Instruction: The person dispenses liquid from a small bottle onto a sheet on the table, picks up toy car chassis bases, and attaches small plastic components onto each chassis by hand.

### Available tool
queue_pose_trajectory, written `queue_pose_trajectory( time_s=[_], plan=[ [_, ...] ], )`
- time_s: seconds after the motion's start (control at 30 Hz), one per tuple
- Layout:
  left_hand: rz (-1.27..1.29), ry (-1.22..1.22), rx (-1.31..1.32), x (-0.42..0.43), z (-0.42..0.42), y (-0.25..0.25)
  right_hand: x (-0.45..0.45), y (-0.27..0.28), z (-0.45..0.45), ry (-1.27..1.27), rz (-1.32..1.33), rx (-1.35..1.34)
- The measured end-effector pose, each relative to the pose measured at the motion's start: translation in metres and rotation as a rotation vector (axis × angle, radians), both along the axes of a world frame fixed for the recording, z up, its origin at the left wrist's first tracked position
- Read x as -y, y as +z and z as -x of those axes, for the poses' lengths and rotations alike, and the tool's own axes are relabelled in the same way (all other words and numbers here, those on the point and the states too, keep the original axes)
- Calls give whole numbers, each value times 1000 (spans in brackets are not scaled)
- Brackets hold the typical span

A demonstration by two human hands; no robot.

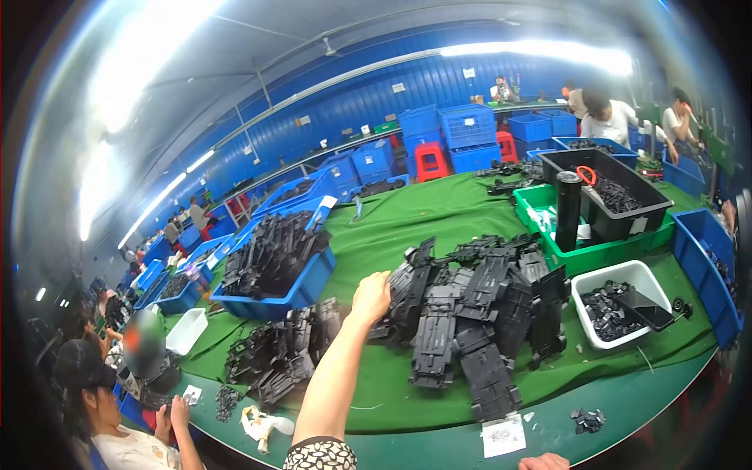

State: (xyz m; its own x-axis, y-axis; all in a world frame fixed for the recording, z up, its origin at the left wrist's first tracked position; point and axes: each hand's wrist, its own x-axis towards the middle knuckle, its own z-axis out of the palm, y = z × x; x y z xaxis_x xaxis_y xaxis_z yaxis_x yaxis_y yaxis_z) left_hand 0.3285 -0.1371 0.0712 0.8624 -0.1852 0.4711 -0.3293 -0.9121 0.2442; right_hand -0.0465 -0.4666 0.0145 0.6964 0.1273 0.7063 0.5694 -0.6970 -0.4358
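My left hand (372,298) reaches forward to the left edge of a heap of black plastic toy-car chassis (436,333). Its fingers are curled in against a chassis (409,276) at that edge; the fingertips are partly hidden. More chassis lie flat or leaning on one another to the right of this hand. Another row of chassis (286,352) is left of my forearm. At the bottom edge my right hand (544,462) rests on the table rim, mostly cut off, fingers lying flat and holding nothing visible. A paper label (503,435) and small black parts (587,421) are near it.
A blue crate of black parts (313,286) stands at left. On the right are a white bin (580,313), a green tray (576,262), a black crate (650,223) and a phone (644,309). A co-worker (129,446) sits at lower left; others work farther back.
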Motion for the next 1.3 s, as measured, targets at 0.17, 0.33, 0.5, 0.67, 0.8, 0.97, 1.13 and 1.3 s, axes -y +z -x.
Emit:
queue_pose_trajectory(
  time_s=[0.17,0.33,0.5,0.67,0.8,0.97,1.13,1.3],
  plan=[
    [-77,0,-273,13,-15,2,3,-7,-2,1,-2,33],
    [-82,8,-431,5,-11,5,5,-8,-2,10,-7,43],
    [-196,190,-322,15,6,11,5,-10,-2,16,-17,48],
    [-679,204,-129,24,26,37,5,-7,-2,25,-21,61],
    [-782,263,76,26,47,52,5,-5,-3,40,-33,66],
    [-853,407,160,13,75,63,6,-1,-1,71,-50,29],
    [-722,468,247,-3,100,79,7,1,1,74,-41,14],
    [87,219,122,-7,138,81,8,1,1,96,-58,31]
  ],
)
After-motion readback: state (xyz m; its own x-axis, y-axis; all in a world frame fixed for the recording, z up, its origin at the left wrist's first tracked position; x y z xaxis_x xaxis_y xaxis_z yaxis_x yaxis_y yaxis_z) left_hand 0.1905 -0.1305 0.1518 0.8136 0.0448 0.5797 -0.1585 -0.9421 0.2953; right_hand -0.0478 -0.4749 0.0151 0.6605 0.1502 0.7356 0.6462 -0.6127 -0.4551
